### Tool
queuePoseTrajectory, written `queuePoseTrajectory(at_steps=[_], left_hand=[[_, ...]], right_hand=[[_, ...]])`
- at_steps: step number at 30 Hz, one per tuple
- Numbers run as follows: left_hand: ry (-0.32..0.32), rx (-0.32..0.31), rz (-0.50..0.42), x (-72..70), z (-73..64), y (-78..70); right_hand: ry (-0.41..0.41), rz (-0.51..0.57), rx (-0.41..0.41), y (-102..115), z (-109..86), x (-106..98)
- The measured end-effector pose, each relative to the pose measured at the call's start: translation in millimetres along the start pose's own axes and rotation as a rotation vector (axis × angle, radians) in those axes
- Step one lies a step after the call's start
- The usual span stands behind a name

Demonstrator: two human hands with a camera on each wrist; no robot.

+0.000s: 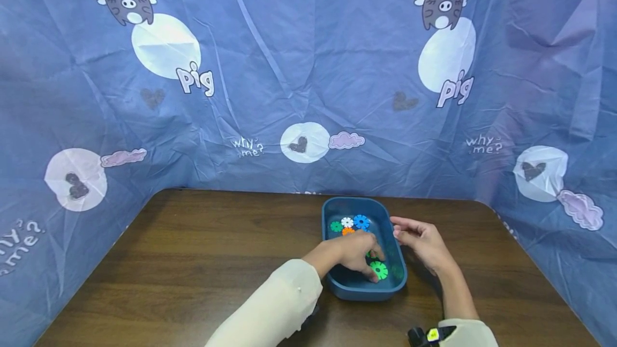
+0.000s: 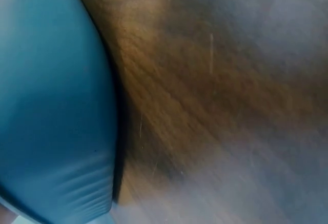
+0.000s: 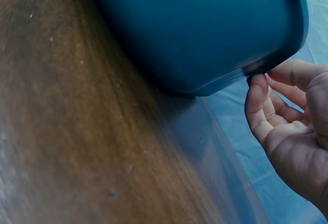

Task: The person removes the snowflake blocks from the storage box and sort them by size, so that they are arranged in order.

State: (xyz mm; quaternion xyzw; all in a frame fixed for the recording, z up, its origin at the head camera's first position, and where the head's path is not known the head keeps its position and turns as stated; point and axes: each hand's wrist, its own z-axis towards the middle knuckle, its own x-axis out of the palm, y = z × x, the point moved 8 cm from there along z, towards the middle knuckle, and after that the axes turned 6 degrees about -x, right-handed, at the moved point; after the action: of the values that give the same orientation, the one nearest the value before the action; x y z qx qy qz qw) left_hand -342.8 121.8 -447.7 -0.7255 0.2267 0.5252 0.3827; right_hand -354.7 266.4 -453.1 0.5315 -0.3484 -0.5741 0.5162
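Observation:
A dark blue plastic bin (image 1: 363,294) sits on the table. My left hand (image 1: 359,250) reaches into it from the left, thumb and fingers spread apart over the pieces. The thumb tip is right at the edge of a bright green snowflake disc (image 1: 379,270); another green piece (image 1: 371,254) shows partly under the fingers. On the bin's right side, my right hand (image 1: 424,242) pinches at the rim with its fingertips. The right wrist view shows these fingertips (image 3: 259,85) close under the lip. Only the bin's outer wall (image 2: 56,96) and table appear in the left wrist view.
Toward the bin's far end lie a green disc (image 1: 336,226), a white disc (image 1: 347,222), a blue disc (image 1: 361,222) and a partly covered orange disc (image 1: 348,231). The brown wooden table (image 1: 217,261) ends at a blue patterned cloth (image 1: 308,95) hanging behind and at both sides.

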Motion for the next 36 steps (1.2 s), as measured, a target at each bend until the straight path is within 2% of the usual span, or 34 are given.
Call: queuePoseTrajectory(at_steps=[6,11,18,36], left_hand=[[0.044,-0.074,-0.181,4.9,1.8,8.3],[0.054,-0.097,-0.260,5.3,2.7,9.7],[0.061,-0.150,-0.310,5.2,3.7,11.3],[-0.007,-0.183,-0.429,-6.7,0.6,16.0]], right_hand=[[-0.002,-0.007,-0.016,-0.2,-0.5,0.9],[-0.002,-0.004,-0.005,0.0,-0.5,1.1],[-0.005,-0.003,0.009,1.3,-1.7,0.0],[0.004,0.008,0.009,3.1,-2.0,2.1]])
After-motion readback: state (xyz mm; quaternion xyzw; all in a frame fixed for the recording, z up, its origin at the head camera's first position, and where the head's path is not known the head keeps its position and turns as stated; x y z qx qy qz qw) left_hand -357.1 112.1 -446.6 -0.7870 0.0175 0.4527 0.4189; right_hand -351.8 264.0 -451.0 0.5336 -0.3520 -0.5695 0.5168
